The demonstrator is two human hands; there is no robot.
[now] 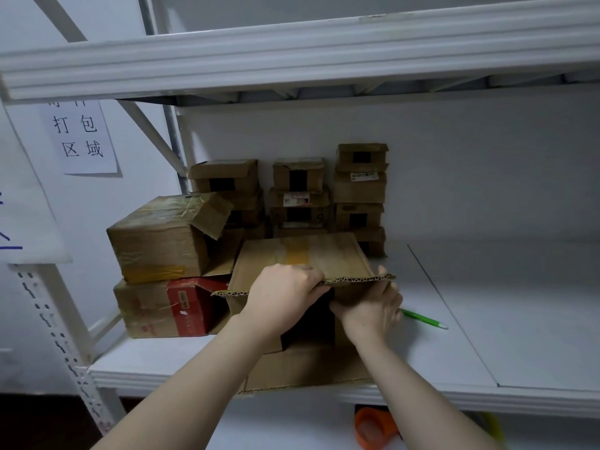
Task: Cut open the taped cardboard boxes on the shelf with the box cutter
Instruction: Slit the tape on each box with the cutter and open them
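left hand (285, 295) is gripping flap (302, 258) of front box (308, 365) | right hand (373, 311) is holding flap's right edge | box cutter (422, 318) is lying on shelf (503, 319)

Paper sign (85, 138): "打包区域"
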